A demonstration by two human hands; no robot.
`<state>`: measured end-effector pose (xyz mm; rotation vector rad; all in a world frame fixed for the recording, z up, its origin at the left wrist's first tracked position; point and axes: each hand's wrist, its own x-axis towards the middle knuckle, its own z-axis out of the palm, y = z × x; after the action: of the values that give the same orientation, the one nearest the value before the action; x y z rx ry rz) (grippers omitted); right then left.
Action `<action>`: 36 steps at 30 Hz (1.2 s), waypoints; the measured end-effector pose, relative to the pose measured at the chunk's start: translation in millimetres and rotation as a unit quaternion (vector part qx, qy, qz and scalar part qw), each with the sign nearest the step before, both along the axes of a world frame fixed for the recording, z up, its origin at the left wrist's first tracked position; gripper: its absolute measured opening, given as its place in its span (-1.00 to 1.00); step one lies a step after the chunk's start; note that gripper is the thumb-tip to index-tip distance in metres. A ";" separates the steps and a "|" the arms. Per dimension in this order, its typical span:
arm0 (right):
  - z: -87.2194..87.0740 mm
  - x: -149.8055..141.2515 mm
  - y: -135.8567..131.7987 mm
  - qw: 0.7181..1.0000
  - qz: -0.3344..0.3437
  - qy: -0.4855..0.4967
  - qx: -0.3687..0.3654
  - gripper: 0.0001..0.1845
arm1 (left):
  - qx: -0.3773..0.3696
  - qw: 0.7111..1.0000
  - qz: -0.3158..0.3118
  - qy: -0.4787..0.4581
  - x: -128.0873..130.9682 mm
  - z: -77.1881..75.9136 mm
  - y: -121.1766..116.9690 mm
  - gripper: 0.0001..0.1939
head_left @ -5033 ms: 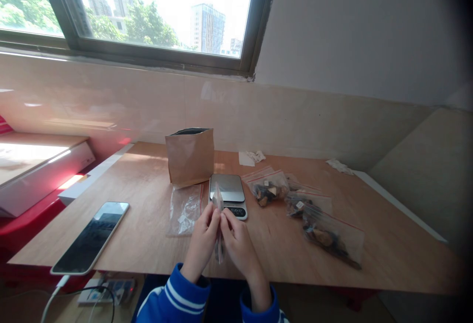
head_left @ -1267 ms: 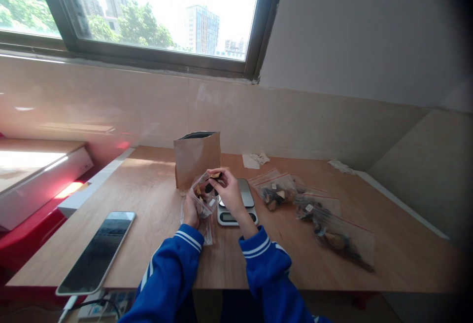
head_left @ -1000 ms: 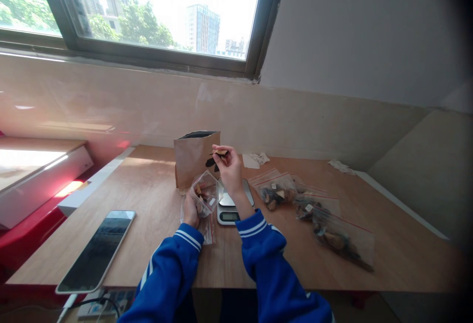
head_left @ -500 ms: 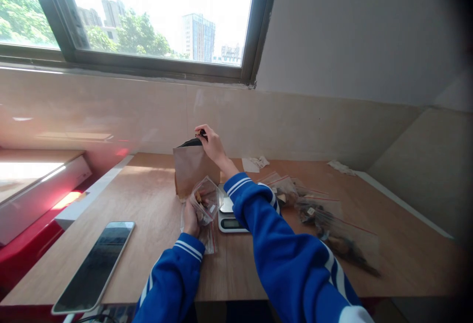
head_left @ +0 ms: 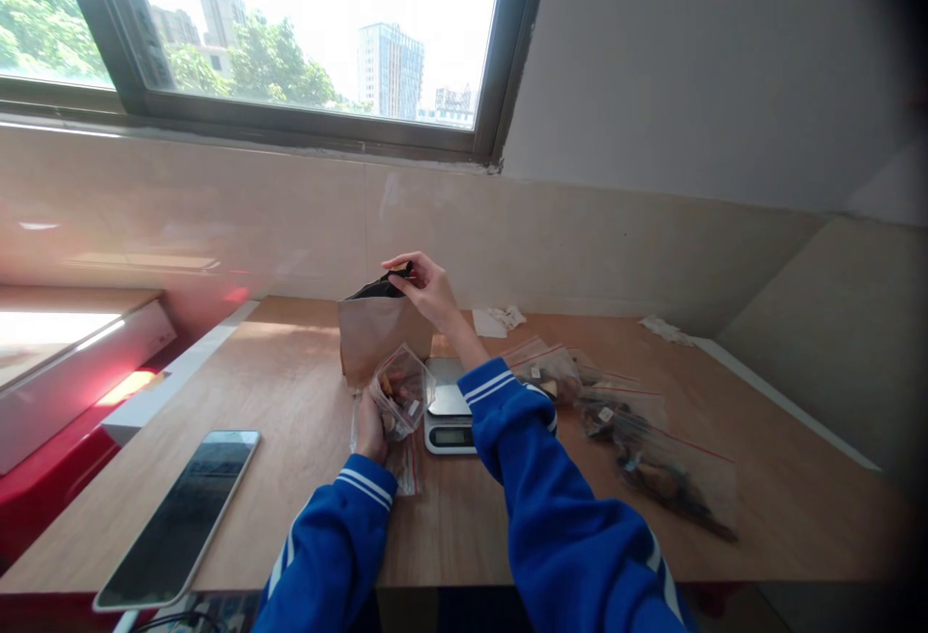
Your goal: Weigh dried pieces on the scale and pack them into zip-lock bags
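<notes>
My left hand (head_left: pixel 370 430) is wrapped around a clear zip bag (head_left: pixel 412 384) with brownish pieces inside, its mouth gaping upward. Pinched in my right hand (head_left: pixel 429 293) is a small dark piece (head_left: pixel 407 270), too small to identify, just over the opening of a brown paper bag (head_left: pixel 381 338). That bag stands upright, with a dark interior. Right beside the clear bag, a white kitchen scale (head_left: pixel 450 438) with a metal plate is partly covered by my right forearm. Another clear zip bag (head_left: pixel 410 474) lies flat below my left hand.
Several filled zip bags (head_left: pixel 671 478) lie on the right of the wooden table (head_left: pixel 290 353). A phone (head_left: pixel 181 517) is at the left front. White paper scraps (head_left: pixel 499 321) lie near the wall, with a window (head_left: pixel 311 24) above.
My right hand has shifted slightly right and down, still pinching the dark piece at the paper bag's mouth. My left hand stays on the zip bag. The view has tilted slightly.
</notes>
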<state>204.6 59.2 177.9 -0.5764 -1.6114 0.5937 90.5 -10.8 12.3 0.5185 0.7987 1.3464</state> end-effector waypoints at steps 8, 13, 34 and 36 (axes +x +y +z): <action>8.1 5.4 -17.4 0.981 0.003 -0.195 -0.014 -0.86 | 0.007 1.000 -0.005 0.012 -0.6 2.0 -1.5 -0.65; 4.9 3.0 -22.3 0.919 -0.151 -0.361 0.050 -0.79 | 0.006 1.000 -0.009 -0.001 0.3 9.8 -6.1 -0.65; -34.1 -6.2 -113.0 0.882 -0.014 -0.440 -0.169 -0.81 | 0.044 0.996 0.055 -0.058 1.6 9.9 -8.0 -0.75; -48.5 -15.0 -111.8 0.894 -0.075 -0.411 -0.161 -0.81 | 0.043 0.995 0.058 -0.069 1.5 8.4 -7.2 -0.74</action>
<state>189.6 -52.6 129.4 -1.3149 -2.2381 0.5316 91.9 -18.0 20.7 0.4456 0.6678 1.5120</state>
